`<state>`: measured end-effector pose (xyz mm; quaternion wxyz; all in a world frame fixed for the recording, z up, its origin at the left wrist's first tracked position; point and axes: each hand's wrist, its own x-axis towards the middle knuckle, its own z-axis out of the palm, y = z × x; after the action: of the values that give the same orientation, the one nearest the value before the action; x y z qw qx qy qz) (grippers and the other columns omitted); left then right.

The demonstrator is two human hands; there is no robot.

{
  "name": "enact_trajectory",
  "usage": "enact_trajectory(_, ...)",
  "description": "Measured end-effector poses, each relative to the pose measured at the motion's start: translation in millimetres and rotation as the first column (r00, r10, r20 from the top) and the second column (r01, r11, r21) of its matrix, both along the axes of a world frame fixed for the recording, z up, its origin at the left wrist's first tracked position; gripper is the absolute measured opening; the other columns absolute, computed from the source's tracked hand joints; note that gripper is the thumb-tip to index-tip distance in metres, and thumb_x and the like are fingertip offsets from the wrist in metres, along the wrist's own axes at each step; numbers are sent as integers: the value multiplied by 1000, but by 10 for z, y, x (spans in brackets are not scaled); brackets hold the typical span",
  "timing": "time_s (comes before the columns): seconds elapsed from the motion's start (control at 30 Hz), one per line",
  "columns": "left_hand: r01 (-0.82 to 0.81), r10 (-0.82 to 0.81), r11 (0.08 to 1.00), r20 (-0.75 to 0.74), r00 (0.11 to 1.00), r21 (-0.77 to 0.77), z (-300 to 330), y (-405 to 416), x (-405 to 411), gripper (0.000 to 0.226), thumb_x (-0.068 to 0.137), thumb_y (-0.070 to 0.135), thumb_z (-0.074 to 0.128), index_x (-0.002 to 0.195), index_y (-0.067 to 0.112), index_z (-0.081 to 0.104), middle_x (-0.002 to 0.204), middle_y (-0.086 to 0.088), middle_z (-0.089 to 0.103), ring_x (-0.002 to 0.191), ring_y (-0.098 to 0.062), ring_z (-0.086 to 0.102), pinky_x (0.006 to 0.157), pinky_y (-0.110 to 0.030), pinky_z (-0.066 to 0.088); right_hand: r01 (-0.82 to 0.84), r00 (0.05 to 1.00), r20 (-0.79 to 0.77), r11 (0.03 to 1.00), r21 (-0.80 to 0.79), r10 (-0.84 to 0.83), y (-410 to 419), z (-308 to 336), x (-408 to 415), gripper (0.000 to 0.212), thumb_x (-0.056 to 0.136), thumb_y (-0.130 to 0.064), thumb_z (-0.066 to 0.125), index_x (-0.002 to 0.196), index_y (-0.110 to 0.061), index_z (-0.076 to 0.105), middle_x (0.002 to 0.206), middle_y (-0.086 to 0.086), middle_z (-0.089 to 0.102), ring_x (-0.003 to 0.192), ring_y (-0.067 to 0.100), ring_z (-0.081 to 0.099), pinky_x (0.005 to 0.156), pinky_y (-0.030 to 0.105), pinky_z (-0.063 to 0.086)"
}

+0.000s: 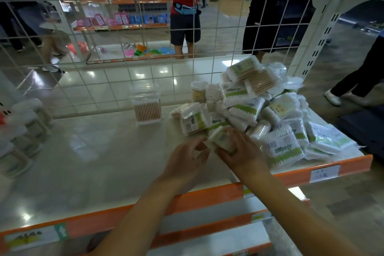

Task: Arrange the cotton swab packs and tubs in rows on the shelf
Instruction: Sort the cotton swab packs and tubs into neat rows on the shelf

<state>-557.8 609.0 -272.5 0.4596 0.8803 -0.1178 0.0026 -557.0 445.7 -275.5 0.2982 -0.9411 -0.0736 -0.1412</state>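
Note:
A heap of cotton swab packs (268, 108), white with green labels, covers the right end of the cream shelf (93, 162). My right hand (239, 149) grips one swab pack (220, 138) at the heap's near-left foot. My left hand (187, 158) reaches in beside it, fingertips close to the pack's left end; whether they touch is unclear. One clear tub of wooden-stick swabs (147, 106) stands upright alone near the back grid. A small round tub (198, 91) sits at the heap's back left. Blurred swab boxes (27, 129) line the shelf's left edge.
A white wire grid (116, 58) closes the shelf's back. Orange rails (207, 197) edge the front, with an orange board overhead. Behind the grid stand people (185, 16) and other store shelves. A person's leg (357, 77) is at the right, past the white upright.

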Motion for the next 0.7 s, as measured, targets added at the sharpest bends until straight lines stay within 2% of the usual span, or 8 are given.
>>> enact_trajectory(0.13, -52, 45, 990, -57, 997, -131, -23, 40, 0, 40, 88, 14, 59, 128, 20, 53, 91, 17, 62, 93, -5, 61, 85, -23, 47, 58, 993, 86, 963, 264, -83, 138, 28, 34, 55, 71, -29, 78, 118, -10, 55, 101, 3, 65, 84, 17, 59, 62, 19, 36)
enact_trajectory(0.23, 2, -13, 987, -68, 998, -161, -61, 40, -44, 50, 85, 13, 64, 129, 25, 47, 97, 14, 61, 96, -1, 59, 80, -17, 44, 63, 995, 40, 911, 408, -86, 246, 95, 50, 60, 74, -28, 76, 125, -17, 47, 94, -10, 59, 80, 2, 56, 61, 9, 36)
enact_trajectory(0.3, 21, -32, 986, -63, 997, -165, -74, 6, -79, 62, 81, 14, 68, 131, 32, 37, 102, 12, 60, 98, 0, 57, 76, -13, 43, 43, 997, 34, 872, 487, -68, 330, 121, 81, 67, 73, -18, 77, 130, -16, 42, 91, -17, 54, 78, -6, 55, 64, 13, 43)
enact_trajectory(0.37, 1, -12, 985, -60, 998, -172, -62, -31, -100, 71, 78, 17, 72, 130, 38, 29, 105, 12, 57, 97, 2, 54, 75, -11, 43, 32, 996, 57, 837, 547, -75, 409, 124, 98, 74, 71, -12, 78, 134, -11, 39, 100, -11, 51, 87, 0, 56, 73, 26, 49)
enact_trajectory(0.43, -37, 29, 980, -41, 999, -194, -18, -70, -128, 69, 75, 16, 74, 115, 49, 28, 102, 16, 54, 91, 6, 52, 72, -8, 41, 29, 996, 55, 819, 573, -74, 481, 127, 98, 78, 70, -14, 78, 136, -11, 37, 114, 6, 49, 99, 18, 56, 81, 37, 52)
enact_trajectory(0.5, -69, 71, 972, 2, 997, -227, 8, -100, -157, 66, 74, 10, 74, 103, 50, 30, 94, 23, 49, 83, 14, 50, 68, -4, 39, 37, 997, 28, 802, 596, -67, 538, 113, 82, 80, 70, -16, 78, 137, -15, 35, 122, 13, 46, 106, 24, 54, 85, 43, 51)
enact_trajectory(0.63, -121, 146, 962, 91, 985, -243, -12, -102, -184, 65, 73, 5, 73, 104, 46, 34, 95, 25, 50, 80, 21, 48, 67, -2, 38, 37, 998, 21, 754, 656, -67, 618, 106, 37, 84, 62, -34, 76, 135, -23, 35, 121, 11, 48, 103, 23, 57, 80, 46, 53)
enact_trajectory(0.7, -120, 152, 963, 117, 981, -243, -26, -90, -172, 65, 72, 7, 74, 107, 46, 35, 103, 17, 53, 85, 15, 51, 71, -1, 36, 38, 998, 8, 724, 689, -60, 631, 112, 31, 82, 65, -25, 80, 134, -23, 36, 121, 10, 46, 101, 21, 57, 81, 45, 53)
